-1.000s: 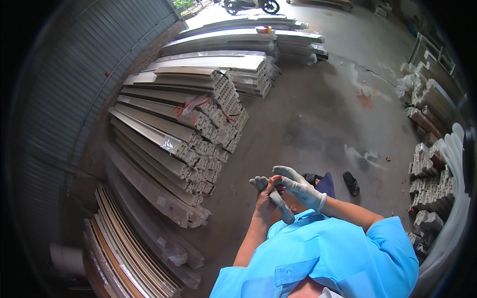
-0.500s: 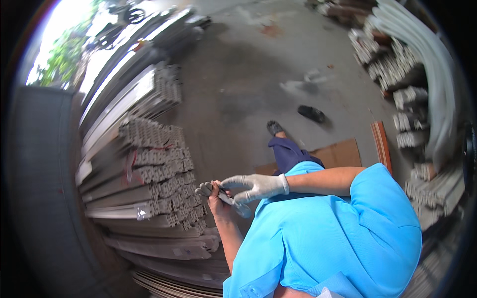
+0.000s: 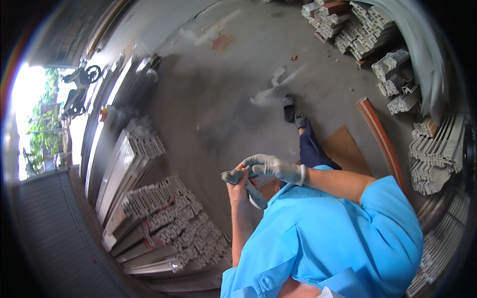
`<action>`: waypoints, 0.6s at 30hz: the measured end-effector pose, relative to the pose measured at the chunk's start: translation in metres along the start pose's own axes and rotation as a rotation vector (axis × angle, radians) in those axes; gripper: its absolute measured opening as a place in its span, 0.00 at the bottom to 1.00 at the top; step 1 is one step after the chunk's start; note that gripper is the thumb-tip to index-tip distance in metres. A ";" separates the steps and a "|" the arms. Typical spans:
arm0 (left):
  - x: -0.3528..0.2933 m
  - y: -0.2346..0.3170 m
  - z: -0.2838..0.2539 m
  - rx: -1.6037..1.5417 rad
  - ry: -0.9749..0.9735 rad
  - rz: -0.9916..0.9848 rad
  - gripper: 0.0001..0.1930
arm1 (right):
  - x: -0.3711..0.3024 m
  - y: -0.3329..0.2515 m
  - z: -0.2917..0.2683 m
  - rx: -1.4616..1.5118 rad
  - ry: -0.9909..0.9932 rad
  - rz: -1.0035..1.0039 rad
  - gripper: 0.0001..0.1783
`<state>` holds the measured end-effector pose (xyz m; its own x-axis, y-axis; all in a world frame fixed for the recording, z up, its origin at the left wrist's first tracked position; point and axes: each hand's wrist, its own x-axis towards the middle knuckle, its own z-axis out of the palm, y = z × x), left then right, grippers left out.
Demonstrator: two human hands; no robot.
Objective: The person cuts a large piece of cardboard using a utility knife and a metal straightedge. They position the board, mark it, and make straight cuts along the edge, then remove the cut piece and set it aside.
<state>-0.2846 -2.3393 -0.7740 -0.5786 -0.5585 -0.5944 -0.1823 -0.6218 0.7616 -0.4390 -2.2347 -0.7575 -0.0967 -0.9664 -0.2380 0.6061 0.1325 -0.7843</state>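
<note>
My left hand (image 3: 237, 189) is bare and closed round a grey work glove (image 3: 256, 196), held in front of my chest. Part of the glove hangs below the hand, and its fingers stick out past my own. My right hand (image 3: 279, 168) wears a matching grey-white glove. Its bent fingers reach over and meet the held glove beside my left fingertips, closed on it as far as I can see. The right thumb is partly hidden.
Bundles of pale grey profiles (image 3: 191, 223) are stacked at left, more profiles (image 3: 365, 30) at far right. A brown-orange strip (image 3: 382, 141) lies by flat cardboard (image 3: 346, 149). My dark shoes (image 3: 289, 108) stand on the concrete floor (image 3: 213, 99). A motorbike (image 3: 79, 87) stands by the bright opening.
The view has turned, so the stacks at left sit lower and more of the opening shows. Both hands appear further right and higher, still together at the loose glove. My feet have shifted.
</note>
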 end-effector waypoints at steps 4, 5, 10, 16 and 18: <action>0.057 0.007 0.073 -0.185 -0.074 -0.078 0.09 | -0.003 -0.036 -0.058 0.150 0.129 0.047 0.30; 0.067 0.008 0.088 -0.214 -0.057 -0.098 0.07 | -0.007 -0.044 -0.067 0.159 0.109 -0.019 0.31; 0.135 0.008 0.142 -0.388 0.175 -0.186 0.07 | 0.007 -0.078 -0.103 0.199 0.158 -0.007 0.32; 0.218 0.027 0.157 -0.514 0.314 -0.143 0.06 | 0.019 -0.112 -0.120 0.054 0.109 -0.055 0.36; 0.231 0.032 0.168 -0.451 0.251 -0.215 0.06 | 0.017 -0.127 -0.136 -0.035 0.111 -0.060 0.36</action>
<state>-0.5580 -2.3961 -0.8433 -0.3485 -0.4724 -0.8095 0.1144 -0.8787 0.4635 -0.6252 -2.2385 -0.7399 -0.2202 -0.9427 -0.2507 0.5688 0.0847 -0.8181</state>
